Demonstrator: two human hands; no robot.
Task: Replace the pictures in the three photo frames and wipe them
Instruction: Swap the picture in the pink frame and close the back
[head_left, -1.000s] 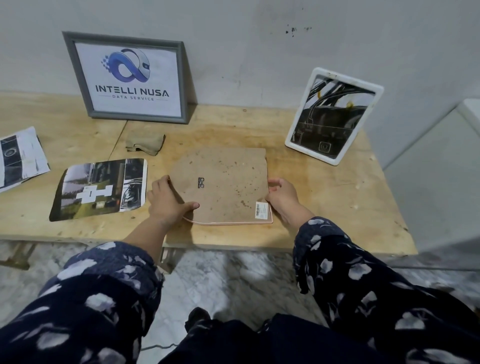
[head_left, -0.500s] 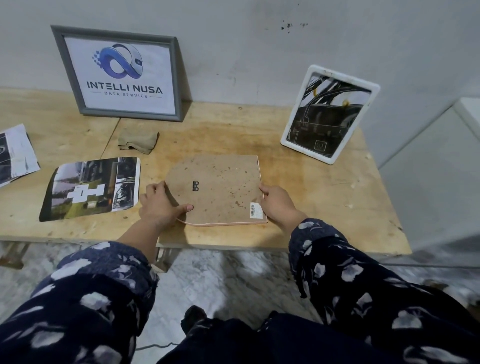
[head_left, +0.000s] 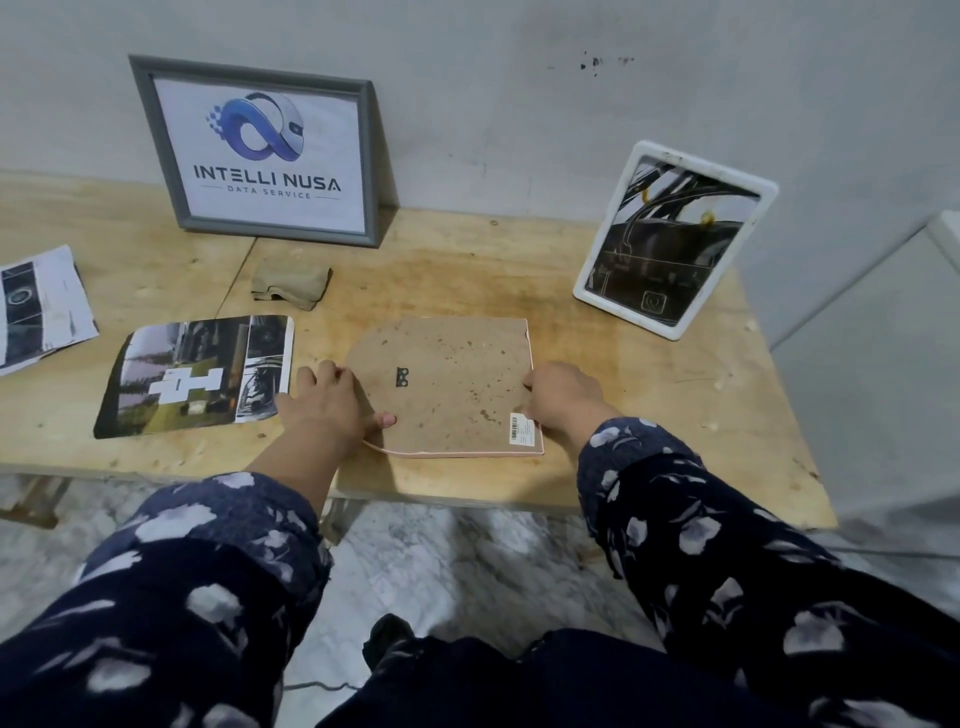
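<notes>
In the head view, a pink-edged photo frame (head_left: 447, 387) is seen lying face down at the centre of the picture, its brown backing board uppermost, on a wooden table (head_left: 675, 415). A small metal hanger is fixed near the middle of the board and a barcode sticker sits at its lower right corner.

The left hand (head_left: 324, 405) is laid against the frame's left edge, with the thumb stretched across the board and the fingers spread loosely along the side; the forearm is extended from the lower left. The right hand (head_left: 563, 397) is curled round the frame's right edge, so that edge is gripped, and the wrist is bent inward from the lower right. Both arms are covered by dark floral sleeves.

A printed photo sheet (head_left: 197, 376) lies left of centre, just beside the left hand. More prints (head_left: 39, 306) are seen at the far left edge. A folded tan cloth (head_left: 291, 283) rests above the frame. A grey frame (head_left: 260, 150) holding a logo print is leaned on the wall at upper left, and a white frame (head_left: 675, 239) with a dark picture stands tilted at upper right.
</notes>
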